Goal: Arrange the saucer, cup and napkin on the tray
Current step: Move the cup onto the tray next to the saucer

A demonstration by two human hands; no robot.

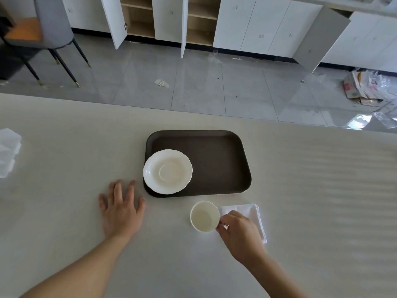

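Observation:
A dark brown tray [217, 160] lies on the pale table. A white scalloped saucer [167, 171] rests on the tray's near left corner, overlapping its rim. An empty white cup [204, 216] stands upright on the table just in front of the tray. My right hand [240, 233] pinches the cup's handle on its right side. A folded white napkin [251, 214] lies on the table right of the cup, partly under that hand. My left hand [121, 208] rests flat on the table, fingers spread, left of the tray.
A stack of white napkins or tissue [7, 151] sits at the table's far left edge. Beyond the table's far edge are a tiled floor, a chair [49, 33] and white cabinets with open doors.

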